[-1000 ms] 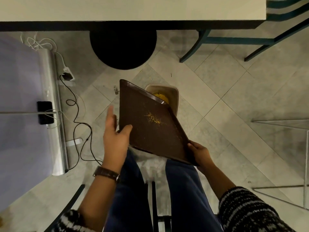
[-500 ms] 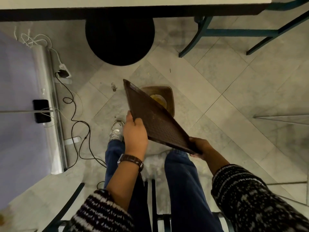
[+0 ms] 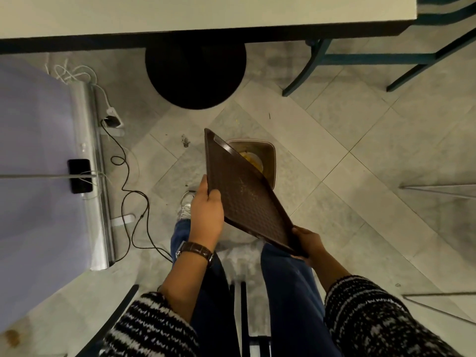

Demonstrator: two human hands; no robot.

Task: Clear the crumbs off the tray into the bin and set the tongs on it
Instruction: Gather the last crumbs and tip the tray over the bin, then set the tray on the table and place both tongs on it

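Note:
The dark brown tray (image 3: 244, 199) is tipped steeply, its far edge over a small brown bin (image 3: 269, 155) on the floor. My left hand (image 3: 207, 210) grips the tray's left edge, thumb on its face. My right hand (image 3: 306, 242) holds the near right corner from below. Only a few faint crumbs cling to the tray's textured face. Yellow scraps lie inside the bin, partly hidden by the tray. No tongs are in view.
A white table edge (image 3: 206, 24) spans the top, with its round black base (image 3: 195, 73) beyond the bin. Cables (image 3: 128, 191) trail across the tiled floor on the left beside a metal post. Teal chair legs (image 3: 360, 57) stand at the upper right.
My left hand moved from beside the tray to gripping its left edge. The tray tilted steeper over the bin, and the heap of yellow crumbs on its face is gone.

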